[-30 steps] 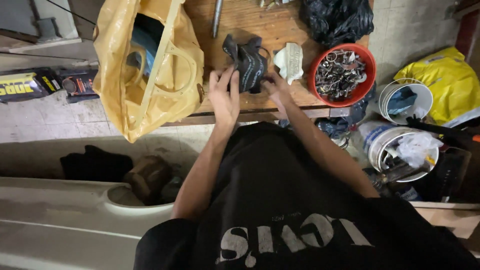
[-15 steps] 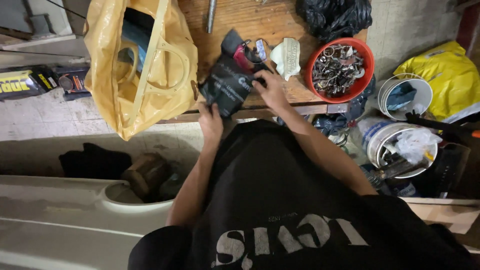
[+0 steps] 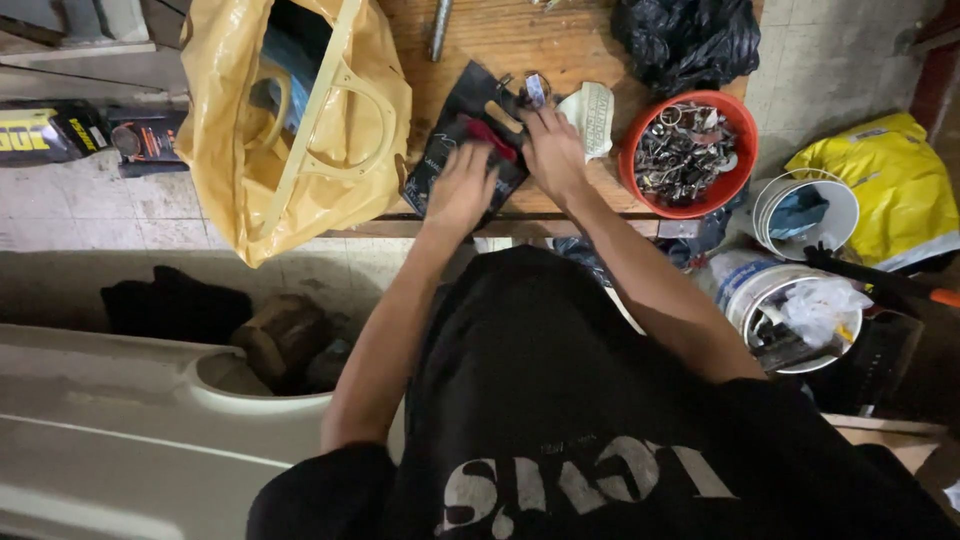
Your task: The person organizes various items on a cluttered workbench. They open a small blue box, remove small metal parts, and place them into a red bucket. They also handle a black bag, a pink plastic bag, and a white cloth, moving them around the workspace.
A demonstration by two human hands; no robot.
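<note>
Presently flat on wooden bench point(image 3: 560, 45), between yellow bag point(image 3: 300, 130) and red bowl point(image 3: 688, 152): black pouch point(image 3: 455, 150), judged light, limp, slippery, best pinched at edge; left hand point(image 3: 462, 190) spread on it, right hand point(image 3: 555, 150) pressing palm-down beside, gripping nothing.

Dim indoor light, brightest on the wooden bench point(image 3: 520, 40) and yellow bag point(image 3: 300, 130). Deep shadow below the bench and at far right. Slight motion blur on both hands. Wide-angle bending toward the edges. No harsh glare.
</note>
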